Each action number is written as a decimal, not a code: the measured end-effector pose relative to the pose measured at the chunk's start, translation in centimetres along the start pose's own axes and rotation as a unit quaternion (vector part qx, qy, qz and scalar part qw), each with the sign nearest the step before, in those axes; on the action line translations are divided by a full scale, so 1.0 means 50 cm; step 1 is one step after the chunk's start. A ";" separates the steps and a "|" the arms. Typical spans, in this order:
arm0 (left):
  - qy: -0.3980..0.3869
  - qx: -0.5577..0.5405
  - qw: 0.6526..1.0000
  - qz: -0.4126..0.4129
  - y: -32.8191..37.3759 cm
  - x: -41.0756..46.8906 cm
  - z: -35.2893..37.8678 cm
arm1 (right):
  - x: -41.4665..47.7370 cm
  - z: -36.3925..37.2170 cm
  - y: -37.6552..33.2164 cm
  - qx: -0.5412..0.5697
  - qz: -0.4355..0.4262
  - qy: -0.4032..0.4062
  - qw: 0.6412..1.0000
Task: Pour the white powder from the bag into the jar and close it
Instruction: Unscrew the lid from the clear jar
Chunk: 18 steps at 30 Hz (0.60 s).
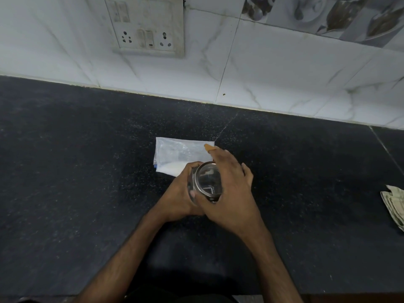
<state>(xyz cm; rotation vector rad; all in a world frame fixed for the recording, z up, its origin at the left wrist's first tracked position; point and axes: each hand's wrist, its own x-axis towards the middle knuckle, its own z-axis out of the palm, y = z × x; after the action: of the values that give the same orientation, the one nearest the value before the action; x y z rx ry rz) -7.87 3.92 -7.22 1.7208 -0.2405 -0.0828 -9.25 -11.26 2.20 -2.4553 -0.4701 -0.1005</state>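
Observation:
A glass jar with a shiny metal lid (pixel 207 179) stands on the black counter (pixel 87 171), near the middle. My left hand (pixel 181 193) wraps around the jar's side. My right hand (pixel 229 189) lies over the lid, fingers curled on its rim, one fingertip wearing a tan bandage. Just behind the jar lies a clear plastic bag (pixel 179 154), flat on the counter, with white powder gathered at its near edge. The jar's contents are hidden by my hands.
A tiled wall (pixel 262 73) rises behind the counter, with a switch and socket plate (pixel 146 27) at upper left. A folded cloth (pixel 394 206) lies at the right edge. White specks dot the counter around the bag.

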 end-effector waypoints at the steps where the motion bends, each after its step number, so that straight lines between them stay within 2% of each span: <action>1: 0.000 0.003 1.000 0.001 -0.001 -0.001 -0.001 | 0.001 -0.001 0.000 -0.012 0.010 0.025 1.000; 3: -0.003 0.009 1.000 0.006 -0.004 -0.001 -0.001 | 0.002 -0.003 0.000 -0.022 0.017 0.027 0.999; 7: 0.001 -0.003 1.000 0.006 -0.007 0.000 0.001 | 0.003 -0.007 0.008 0.011 -0.012 -0.029 0.999; 11: -0.002 -0.002 1.000 0.007 -0.007 -0.002 0.000 | 0.007 -0.002 0.003 -0.030 0.007 0.011 0.999; 16: -0.001 -0.013 1.000 0.011 -0.007 0.001 0.002 | 0.014 -0.003 0.007 0.006 -0.014 -0.049 0.999; 18: -0.003 -0.018 1.000 0.010 -0.006 0.001 0.002 | 0.015 -0.008 0.009 0.009 -0.012 -0.039 0.999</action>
<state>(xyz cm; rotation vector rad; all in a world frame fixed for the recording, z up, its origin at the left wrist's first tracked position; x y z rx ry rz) -7.80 3.87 -7.55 1.6829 -0.2603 -0.0772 -8.37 -11.61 2.43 -2.4433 -0.5307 -0.0109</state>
